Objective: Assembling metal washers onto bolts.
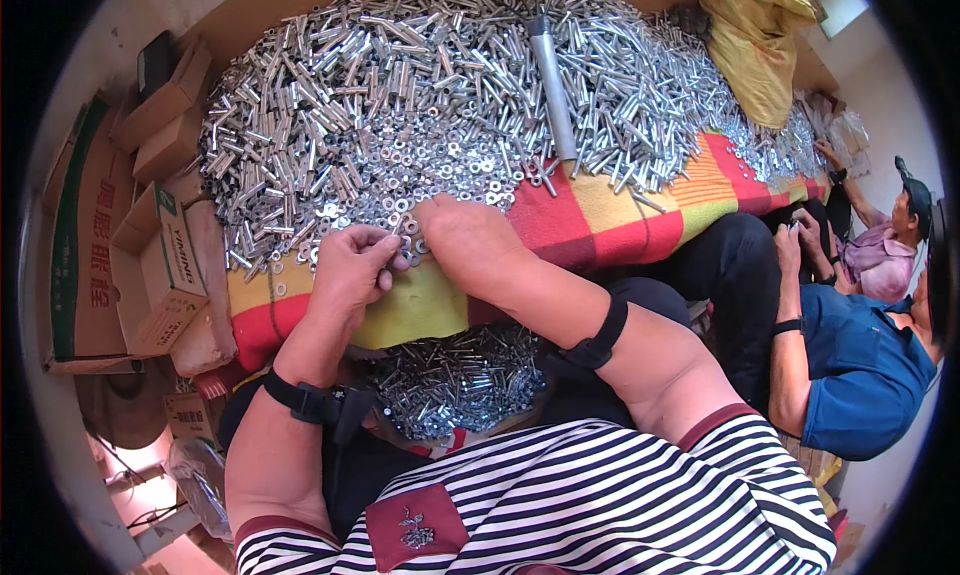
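Note:
My left hand [352,267] is raised over the near edge of a heap of metal parts. Its thumb and forefinger are pinched together on a small metal piece whose kind I cannot make out. Close beside it, my right hand [468,237] bends down at the wrist with curled fingers at the washers; its fingertips are mostly hidden. Loose washers and nuts [400,180] lie right in front of both hands. Behind them spreads a deep pile of silvery metal sleeves [330,95], with bolts [625,85] toward the right.
A plaid cloth [640,230] covers the table edge. A grey metal tube [553,95] rests on the heap. Below is a container of bolts [455,380]. Cardboard boxes [160,270] stand left, a yellow sack [760,45] back right. Two people sit right, one in a blue shirt [860,375].

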### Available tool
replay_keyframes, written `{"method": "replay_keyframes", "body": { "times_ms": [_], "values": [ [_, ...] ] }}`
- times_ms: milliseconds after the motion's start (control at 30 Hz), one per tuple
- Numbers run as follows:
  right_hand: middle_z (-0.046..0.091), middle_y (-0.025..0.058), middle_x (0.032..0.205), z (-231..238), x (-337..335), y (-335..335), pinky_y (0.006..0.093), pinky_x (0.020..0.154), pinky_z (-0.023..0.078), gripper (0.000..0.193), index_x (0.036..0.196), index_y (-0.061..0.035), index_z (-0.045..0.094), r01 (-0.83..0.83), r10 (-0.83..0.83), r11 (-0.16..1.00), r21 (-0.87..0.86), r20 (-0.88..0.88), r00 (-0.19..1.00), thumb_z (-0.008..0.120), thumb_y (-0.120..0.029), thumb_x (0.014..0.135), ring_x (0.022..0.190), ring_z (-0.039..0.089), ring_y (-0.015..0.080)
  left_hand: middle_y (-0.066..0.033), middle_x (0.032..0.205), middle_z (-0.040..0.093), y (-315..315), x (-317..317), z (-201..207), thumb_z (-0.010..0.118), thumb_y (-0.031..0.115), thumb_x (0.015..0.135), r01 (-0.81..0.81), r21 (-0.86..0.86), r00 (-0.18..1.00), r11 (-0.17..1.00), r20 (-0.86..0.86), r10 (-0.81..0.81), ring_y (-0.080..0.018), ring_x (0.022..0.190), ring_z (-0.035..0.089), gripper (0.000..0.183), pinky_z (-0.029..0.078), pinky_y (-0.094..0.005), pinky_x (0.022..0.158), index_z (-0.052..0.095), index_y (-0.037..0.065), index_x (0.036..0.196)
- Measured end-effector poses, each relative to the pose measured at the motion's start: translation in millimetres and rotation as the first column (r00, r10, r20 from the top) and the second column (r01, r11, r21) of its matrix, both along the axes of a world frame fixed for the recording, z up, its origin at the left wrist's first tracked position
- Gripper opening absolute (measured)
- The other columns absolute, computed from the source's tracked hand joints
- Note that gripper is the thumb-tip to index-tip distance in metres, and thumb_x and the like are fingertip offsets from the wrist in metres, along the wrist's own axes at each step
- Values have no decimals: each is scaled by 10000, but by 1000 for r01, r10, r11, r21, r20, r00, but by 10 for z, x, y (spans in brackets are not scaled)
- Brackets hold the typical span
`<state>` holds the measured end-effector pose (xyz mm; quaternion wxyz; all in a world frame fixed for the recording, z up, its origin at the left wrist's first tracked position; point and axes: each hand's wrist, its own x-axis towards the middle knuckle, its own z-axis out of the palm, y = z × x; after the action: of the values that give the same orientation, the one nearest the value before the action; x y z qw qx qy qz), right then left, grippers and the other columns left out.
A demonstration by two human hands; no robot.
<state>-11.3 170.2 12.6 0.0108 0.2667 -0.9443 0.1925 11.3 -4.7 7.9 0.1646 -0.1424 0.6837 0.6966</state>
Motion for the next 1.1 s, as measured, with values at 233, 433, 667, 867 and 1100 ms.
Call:
{"method": "replay_keyframes", "body": {
  "times_ms": [233, 433, 667, 867, 1100],
  "values": [
    [609, 95, 702, 5, -111, 286, 333, 553, 471, 172, 859, 1, 578, 73, 59, 879, -470, 261, 964, 699, -72, 761, 635, 606, 190, -69, 691, 655, 20, 4, -152, 630, 49, 862, 76, -104, 991, 992, -98, -86, -65, 441, 501, 91, 341, -204, 380, 653, -38, 878],
    [568, 19, 645, -10, -21, 375, 189, 441, 348, 126, 852, -18, 584, 481, 306, 585, -653, 727, 614, 694, -78, 839, 530, 493, 48, -81, 700, 661, 167, 56, -95, 631, 27, 852, 218, -111, 962, 970, -144, -232, -80, 457, 524, 97, 403, -219, 419, 668, -51, 897],
    [583, 29, 688, -73, -20, 349, 174, 446, 367, 118, 872, -2, 584, 668, 584, 382, -638, 727, 361, 666, -87, 866, 517, 503, 67, -75, 726, 661, 111, 48, 8, 622, 10, 848, 252, -45, 938, 967, -233, -256, -78, 488, 540, 107, 408, -208, 436, 678, -36, 927],
    [605, 79, 720, -30, -81, 269, 266, 519, 480, 133, 882, 6, 595, 659, 433, 401, -636, 766, 475, 650, -114, 863, 615, 608, 168, -57, 728, 647, -20, -27, -56, 612, 3, 851, 112, -33, 902, 993, -416, -116, -65, 471, 519, 106, 394, -190, 430, 685, -19, 925],
    [591, 176, 824, -175, -47, 195, 429, 648, 501, 168, 824, -9, 563, -24, 5, 989, -146, -128, 992, 660, -139, 782, 753, 605, 361, -50, 638, 633, -134, -318, -133, 630, 63, 854, -151, -382, 935, 912, -355, 6, -76, 442, 526, 108, 390, -225, 395, 692, -20, 882]
  ]
}}
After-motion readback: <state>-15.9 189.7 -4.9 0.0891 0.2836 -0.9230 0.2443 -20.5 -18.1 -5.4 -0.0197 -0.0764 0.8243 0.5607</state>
